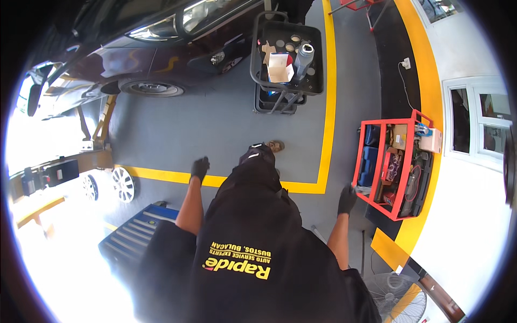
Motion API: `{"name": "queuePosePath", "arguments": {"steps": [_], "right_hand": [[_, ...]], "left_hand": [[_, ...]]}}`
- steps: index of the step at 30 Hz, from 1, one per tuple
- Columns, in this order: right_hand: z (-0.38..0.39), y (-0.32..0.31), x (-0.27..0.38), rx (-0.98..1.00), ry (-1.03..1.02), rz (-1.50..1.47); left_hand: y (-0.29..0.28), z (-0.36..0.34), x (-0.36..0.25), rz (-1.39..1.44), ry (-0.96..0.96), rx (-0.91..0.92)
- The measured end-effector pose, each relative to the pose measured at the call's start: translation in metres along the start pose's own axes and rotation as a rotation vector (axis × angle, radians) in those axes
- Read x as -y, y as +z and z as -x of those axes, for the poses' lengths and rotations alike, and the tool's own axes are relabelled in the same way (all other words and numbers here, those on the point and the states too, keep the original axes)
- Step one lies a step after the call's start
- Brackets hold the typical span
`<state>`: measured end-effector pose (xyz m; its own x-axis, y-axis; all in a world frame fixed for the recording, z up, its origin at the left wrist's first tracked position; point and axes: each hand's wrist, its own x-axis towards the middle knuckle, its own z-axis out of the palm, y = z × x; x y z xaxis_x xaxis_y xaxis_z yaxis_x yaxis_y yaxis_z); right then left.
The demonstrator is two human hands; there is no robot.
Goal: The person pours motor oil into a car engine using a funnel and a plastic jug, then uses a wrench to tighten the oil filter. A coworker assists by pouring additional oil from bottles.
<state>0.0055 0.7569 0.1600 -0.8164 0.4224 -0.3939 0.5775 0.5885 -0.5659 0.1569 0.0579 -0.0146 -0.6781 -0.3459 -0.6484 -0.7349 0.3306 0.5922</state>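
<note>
My left hand [199,168], in a dark glove, hangs empty at my left side above the grey floor, its fingers loosely curved and apart. My right hand [346,200], also gloved, is at my right side, empty with fingers loosely extended, nearest a red tool cart [409,129] holding cases, boxes and tools. My black-clothed body fills the lower middle, with a brown shoe [276,145] showing below. Ahead stands a black trolley [315,75] carrying a grey bottle [301,62], an open white box [279,69] and small round items.
A dark car [161,59] is at upper left, near lift arms [105,121] and wheel covers [123,184]. A blue case or chest [129,239] is at lower left, a fan [393,299] at lower right. A white wall with a window [476,118] lines the right. Part of another person [301,8] shows behind the trolley.
</note>
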Motion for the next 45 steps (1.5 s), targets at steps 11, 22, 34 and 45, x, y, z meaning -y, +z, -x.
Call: {"name": "queuePosePath", "arguments": {"steps": [11,22,34,45], "right_hand": [[-0.086,0.225,0.558,-0.001,-1.282,0.257],[-0.257,0.347,0.657,0.337,-0.785,0.709],[-0.183,0.095,0.685,-0.043,-0.921,0.142],[-0.273,0.060,0.643,0.244,-0.859,-0.132]], "left_hand": [[0.101,0.218,0.028,0.428,-0.541,-0.038],[-0.063,0.020,-0.201,0.470,-0.051,-0.390],[-0.049,-0.271,-0.567,-0.309,0.769,0.126],[0.031,-0.341,-0.606,-0.870,0.506,0.074]]}}
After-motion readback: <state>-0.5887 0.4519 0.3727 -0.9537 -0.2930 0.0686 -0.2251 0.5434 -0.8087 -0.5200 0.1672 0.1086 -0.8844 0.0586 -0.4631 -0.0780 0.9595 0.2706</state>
